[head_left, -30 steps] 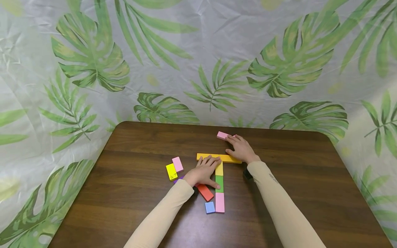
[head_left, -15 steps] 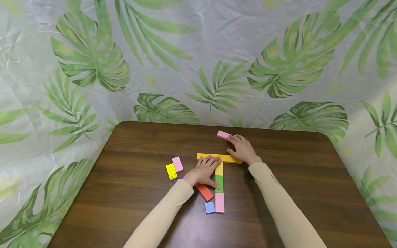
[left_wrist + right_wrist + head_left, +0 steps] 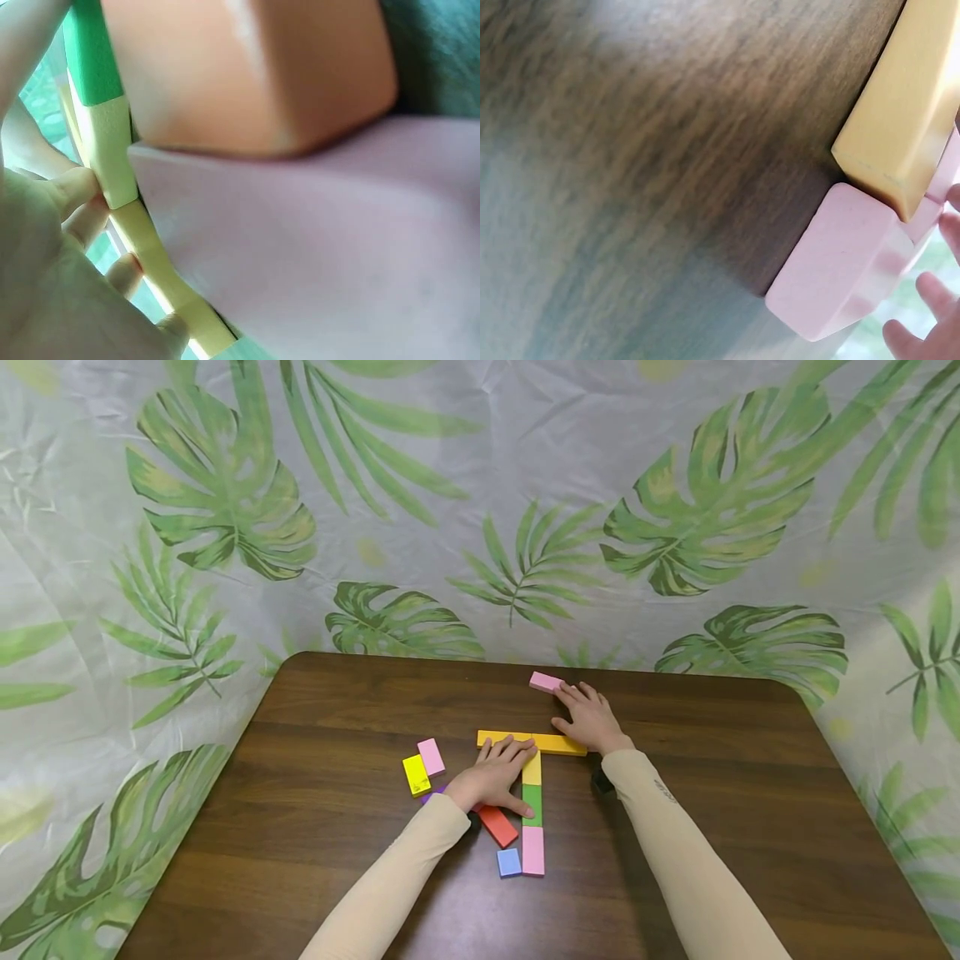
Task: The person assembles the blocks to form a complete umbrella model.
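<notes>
My left hand point(image 3: 489, 778) rests with fingers spread on the orange-yellow bar point(image 3: 561, 744) and the pale yellow block point(image 3: 532, 768), its thumb on the green block point(image 3: 532, 800). A pink block point(image 3: 533, 852) continues that column toward me. Beyond the bar, my right hand point(image 3: 591, 724) touches the right part of another pink block point(image 3: 544, 682) with extended fingertips; the hand covers some of it. In the right wrist view, pink blocks point(image 3: 832, 262) lie by the end of the yellow bar point(image 3: 907, 105), with fingertips at the right edge.
Left of the column lie a red block point(image 3: 498, 827), a blue block point(image 3: 508, 862) and a purple block point(image 3: 431, 797) partly under the left wrist. A bright yellow block point(image 3: 416, 776) and a pink one point(image 3: 431, 757) sit farther left on the brown table point(image 3: 315, 810).
The far pink block and my right hand have shifted slightly away from me. My left hand stays on the blocks.
</notes>
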A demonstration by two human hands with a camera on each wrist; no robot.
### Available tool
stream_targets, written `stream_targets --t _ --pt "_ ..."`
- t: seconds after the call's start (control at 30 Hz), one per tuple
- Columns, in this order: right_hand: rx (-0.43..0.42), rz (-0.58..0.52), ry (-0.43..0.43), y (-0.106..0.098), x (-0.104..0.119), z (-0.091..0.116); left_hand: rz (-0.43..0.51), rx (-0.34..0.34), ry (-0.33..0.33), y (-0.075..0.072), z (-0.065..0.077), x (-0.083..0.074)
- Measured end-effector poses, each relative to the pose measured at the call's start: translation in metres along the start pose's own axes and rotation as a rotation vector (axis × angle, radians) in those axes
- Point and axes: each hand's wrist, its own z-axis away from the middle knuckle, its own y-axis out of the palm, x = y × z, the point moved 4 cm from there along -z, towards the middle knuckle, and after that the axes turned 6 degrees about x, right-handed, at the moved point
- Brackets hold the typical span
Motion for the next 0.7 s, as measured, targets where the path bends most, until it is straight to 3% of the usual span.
stream_targets --t 0.47,0.7 --pt "-0.074 -0.099 -0.013 0.002 -0.017 0.013 0.001 -0.004 0.003 0.0 0.001 0.001" --pt "-0.073 -0.132 -0.028 0.001 -0.019 0.017 -0.002 -0.013 0.01 0.0 0.001 0.0"
